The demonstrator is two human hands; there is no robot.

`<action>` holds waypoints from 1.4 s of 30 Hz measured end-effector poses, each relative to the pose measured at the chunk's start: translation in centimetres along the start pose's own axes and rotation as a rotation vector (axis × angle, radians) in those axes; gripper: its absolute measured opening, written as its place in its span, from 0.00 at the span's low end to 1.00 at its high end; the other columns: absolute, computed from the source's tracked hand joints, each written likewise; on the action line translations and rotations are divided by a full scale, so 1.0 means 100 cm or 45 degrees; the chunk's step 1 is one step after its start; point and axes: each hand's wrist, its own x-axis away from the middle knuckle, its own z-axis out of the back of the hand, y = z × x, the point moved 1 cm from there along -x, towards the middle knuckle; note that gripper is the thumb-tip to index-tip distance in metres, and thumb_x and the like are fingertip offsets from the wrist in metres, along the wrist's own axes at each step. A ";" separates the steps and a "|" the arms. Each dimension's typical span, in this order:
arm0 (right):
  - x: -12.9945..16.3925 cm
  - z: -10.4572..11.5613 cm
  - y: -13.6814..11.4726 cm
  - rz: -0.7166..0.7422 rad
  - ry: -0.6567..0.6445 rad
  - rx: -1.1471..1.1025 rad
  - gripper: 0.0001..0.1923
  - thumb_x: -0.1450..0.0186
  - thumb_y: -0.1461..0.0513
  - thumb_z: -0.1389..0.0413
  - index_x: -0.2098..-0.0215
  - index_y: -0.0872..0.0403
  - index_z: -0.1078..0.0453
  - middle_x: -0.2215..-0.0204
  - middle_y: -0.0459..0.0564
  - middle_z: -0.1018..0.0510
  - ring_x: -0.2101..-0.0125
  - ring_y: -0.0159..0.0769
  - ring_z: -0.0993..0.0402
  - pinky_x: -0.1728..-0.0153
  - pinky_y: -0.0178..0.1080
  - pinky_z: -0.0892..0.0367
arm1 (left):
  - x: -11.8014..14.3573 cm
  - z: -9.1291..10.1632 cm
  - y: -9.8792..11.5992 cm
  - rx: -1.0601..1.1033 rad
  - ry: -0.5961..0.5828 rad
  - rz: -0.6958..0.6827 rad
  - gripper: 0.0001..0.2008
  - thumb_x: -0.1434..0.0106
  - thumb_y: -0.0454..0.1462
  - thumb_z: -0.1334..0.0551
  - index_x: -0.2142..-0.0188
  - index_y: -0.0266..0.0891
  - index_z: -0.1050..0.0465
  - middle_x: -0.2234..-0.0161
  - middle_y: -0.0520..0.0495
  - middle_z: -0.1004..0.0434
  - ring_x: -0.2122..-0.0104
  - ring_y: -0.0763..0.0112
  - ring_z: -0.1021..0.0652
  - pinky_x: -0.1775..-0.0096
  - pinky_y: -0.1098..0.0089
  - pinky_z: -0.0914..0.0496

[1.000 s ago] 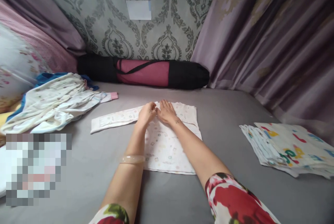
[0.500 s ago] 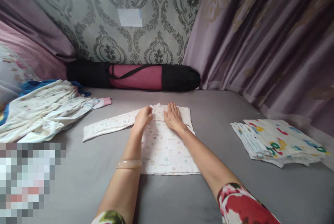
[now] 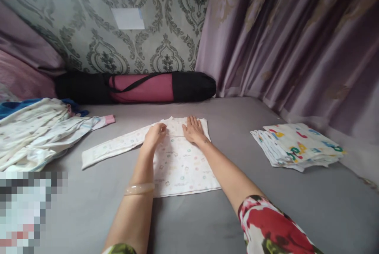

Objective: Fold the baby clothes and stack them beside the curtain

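Observation:
A small white long-sleeved shirt (image 3: 186, 167) with a pale print lies flat before me. One sleeve (image 3: 115, 147) stretches out to the left, while the right side shows a straight edge with no sleeve sticking out. At the left shoulder, near the collar, my left hand (image 3: 154, 135) is closed, its curled fingers at the fabric; the fingertips are partly hidden. My right hand (image 3: 194, 129) rests flat on the upper right of the shirt, fingers stretched out.
Rumpled clothes (image 3: 38, 135) are heaped on the left. Folded printed clothes (image 3: 302, 143) form a stack on the right. Along the patterned wall lies a long black and dark pink bag (image 3: 142, 87). Purple curtains (image 3: 266, 33) hang at the right of the grey sheet (image 3: 189, 226).
The view has turned slightly right, so things appear shifted left. My left hand's fingers look a little less tightly curled; my right hand still lies flat on the shirt.

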 end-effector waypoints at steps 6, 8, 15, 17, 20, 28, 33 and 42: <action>0.007 0.009 0.019 -0.113 0.083 0.025 0.36 0.28 0.52 0.66 0.32 0.70 0.56 0.32 0.63 0.55 0.32 0.48 0.64 0.35 0.47 0.66 | -0.002 0.000 -0.001 -0.021 -0.034 0.000 0.13 0.39 0.34 0.45 0.58 0.40 0.25 0.60 0.43 0.20 0.62 0.63 0.22 0.60 0.70 0.33; 0.009 0.008 0.026 -0.150 0.087 0.059 0.36 0.28 0.51 0.65 0.32 0.71 0.55 0.32 0.64 0.55 0.32 0.48 0.64 0.35 0.47 0.66 | -0.001 0.001 0.001 -0.040 -0.039 0.008 0.14 0.40 0.34 0.45 0.57 0.39 0.25 0.58 0.43 0.21 0.60 0.62 0.23 0.60 0.69 0.33; 0.011 0.010 0.040 -0.153 0.028 0.034 0.36 0.28 0.52 0.67 0.32 0.69 0.56 0.31 0.62 0.57 0.32 0.47 0.65 0.35 0.46 0.64 | 0.009 0.025 0.004 0.064 -0.048 -0.012 0.15 0.39 0.37 0.46 0.59 0.37 0.23 0.61 0.44 0.20 0.61 0.62 0.22 0.60 0.71 0.32; 0.013 0.011 0.042 -0.171 0.043 0.035 0.35 0.28 0.52 0.67 0.32 0.69 0.56 0.31 0.62 0.57 0.32 0.47 0.64 0.35 0.46 0.63 | 0.011 0.036 -0.003 0.104 0.019 0.036 0.15 0.39 0.38 0.46 0.59 0.37 0.23 0.60 0.43 0.19 0.59 0.62 0.22 0.59 0.71 0.32; 0.014 0.011 0.045 -0.180 0.052 0.066 0.35 0.29 0.53 0.66 0.32 0.68 0.55 0.31 0.63 0.57 0.32 0.48 0.62 0.36 0.46 0.62 | 0.014 0.049 -0.021 0.130 0.133 0.147 0.15 0.39 0.38 0.46 0.58 0.37 0.23 0.57 0.41 0.20 0.56 0.60 0.23 0.56 0.70 0.33; 0.011 0.015 0.041 -0.235 0.008 0.092 0.34 0.29 0.54 0.64 0.32 0.68 0.55 0.31 0.65 0.57 0.33 0.50 0.61 0.36 0.48 0.61 | 0.023 0.061 -0.075 0.114 0.266 0.689 0.12 0.43 0.38 0.41 0.61 0.39 0.25 0.57 0.35 0.22 0.52 0.48 0.26 0.53 0.55 0.33; 0.015 0.017 -0.005 -0.048 0.065 0.094 0.32 0.29 0.56 0.63 0.32 0.65 0.55 0.31 0.63 0.59 0.32 0.46 0.66 0.36 0.50 0.68 | 0.038 0.074 -0.091 0.009 0.624 1.006 0.15 0.43 0.41 0.42 0.57 0.36 0.28 0.45 0.27 0.34 0.42 0.37 0.39 0.48 0.42 0.41; 0.020 -0.010 -0.099 0.345 -0.208 -0.081 0.33 0.29 0.56 0.63 0.31 0.64 0.59 0.30 0.57 0.60 0.32 0.40 0.68 0.35 0.46 0.70 | 0.051 0.077 -0.109 0.238 0.809 1.437 0.32 0.46 0.36 0.40 0.42 0.37 0.46 0.41 0.25 0.42 0.42 0.40 0.38 0.50 0.40 0.40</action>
